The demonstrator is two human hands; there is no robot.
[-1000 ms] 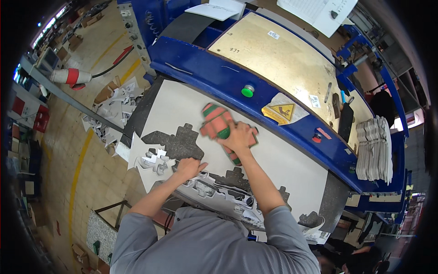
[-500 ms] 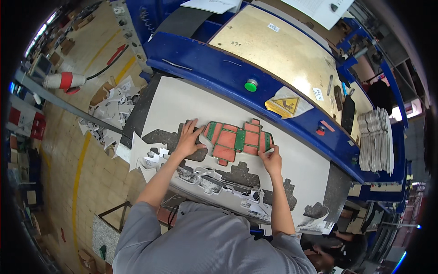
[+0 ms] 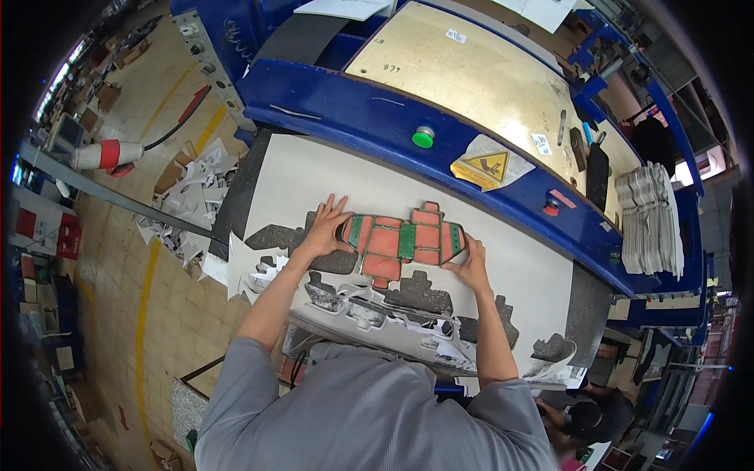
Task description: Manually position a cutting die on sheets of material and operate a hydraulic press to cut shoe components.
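Note:
A cutting die (image 3: 385,238) with red and green foam blocks inside a dark outline lies on a white sheet (image 3: 314,161). My left hand (image 3: 322,233) grips its left end, thumb near the lower edge and the other fingers reaching past the upper corner. At the right end, my right hand (image 3: 473,267) holds the die with fingers and thumb curved about the tip. Dark cut-out shapes (image 3: 422,292) show through the sheet just below the die, where pieces of the white material are gone. The fingers' undersides are hidden.
A blue press beam (image 3: 353,102) with a green button (image 3: 423,137) and a red button (image 3: 550,207) spans the far side. Stacked pale sheets (image 3: 650,220) stand at right. White offcuts (image 3: 196,192) litter the floor at left. Another person (image 3: 601,416) is at lower right.
The die has turned slightly and sits closer to my left hand, which has closed on its left end. My right hand has come around the right tip. The whole view has shifted a little.

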